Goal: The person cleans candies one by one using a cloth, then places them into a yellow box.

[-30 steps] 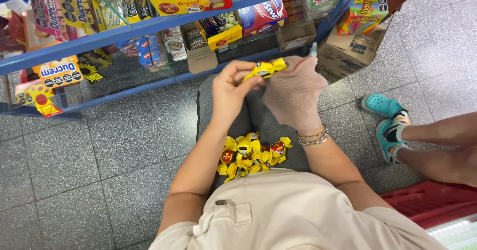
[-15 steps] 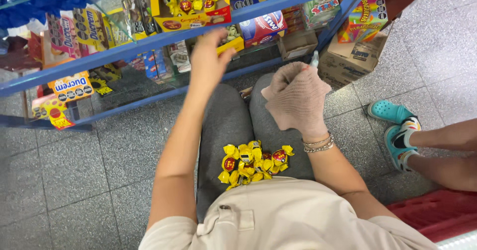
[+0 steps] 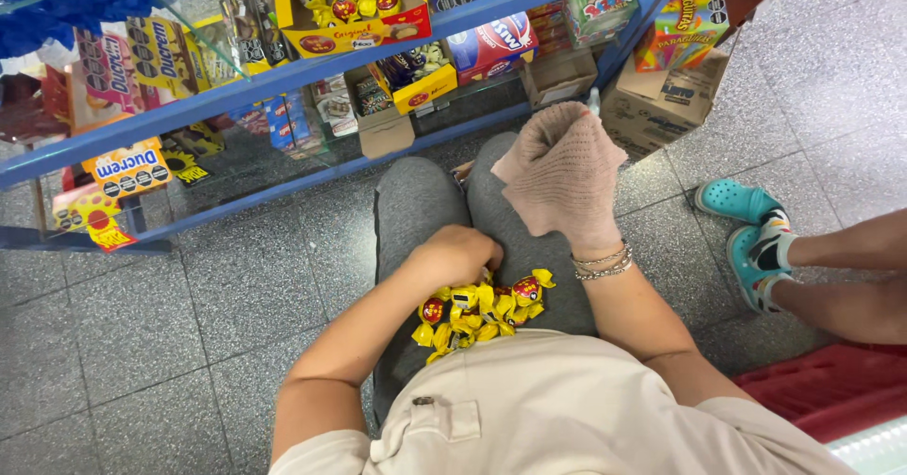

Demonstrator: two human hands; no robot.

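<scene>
While the person crouches before the blue shelf [image 3: 283, 74], their left hand [image 3: 458, 256] curls down onto the pile of yellow-wrapped candies [image 3: 477, 310] heaped on their grey-trousered lap, fingers closed over a few; exactly which ones cannot be told. Gloved in beige knit, the right hand [image 3: 562, 173] hovers loosely bunched above the knees, holding nothing visible. Because the lap slopes, a clumsy grab could probably nudge candies onto the tiled floor [image 3: 142, 343].

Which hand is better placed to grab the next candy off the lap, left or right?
Left, likely. The left hand is bare and rests right on the pile of yellow-wrapped candies in the lap. The right hand, in a knit glove, is raised above the knees, away from the pile.
</scene>
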